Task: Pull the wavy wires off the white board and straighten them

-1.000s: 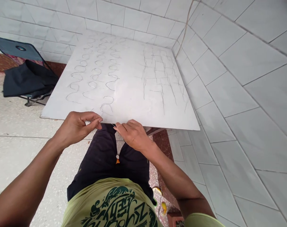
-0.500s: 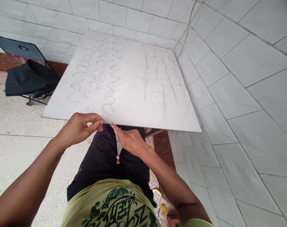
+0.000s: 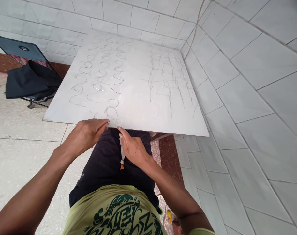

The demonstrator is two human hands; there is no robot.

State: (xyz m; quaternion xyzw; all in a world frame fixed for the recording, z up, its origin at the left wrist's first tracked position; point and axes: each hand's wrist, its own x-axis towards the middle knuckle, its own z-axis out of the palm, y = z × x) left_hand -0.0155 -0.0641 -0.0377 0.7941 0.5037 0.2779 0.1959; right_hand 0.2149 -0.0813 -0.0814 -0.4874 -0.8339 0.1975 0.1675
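Note:
A white board (image 3: 138, 107) lies flat in front of me, its near edge above my lap. Several thin wavy strands (image 3: 99, 86) lie in rows on its left half, and straighter strands (image 3: 169, 81) on its right half. My left hand (image 3: 86, 135) is at the near edge with fingers pressed together against the thumb; what they hold is hidden. My right hand (image 3: 132, 148) is just below the edge, pinched on a thin strand (image 3: 119, 128) that sticks up from its fingertips. The two hands are a few centimetres apart.
A folding chair (image 3: 21, 49) with a black cloth (image 3: 31, 83) on it stands at the left by the tiled wall. A tiled wall (image 3: 248, 98) runs along the board's right side. A thin cable (image 3: 196, 24) hangs in the corner.
My left hand's fingers have flattened and reached to the board's edge. My right hand has drawn back toward me and closed into a pinch on the strand.

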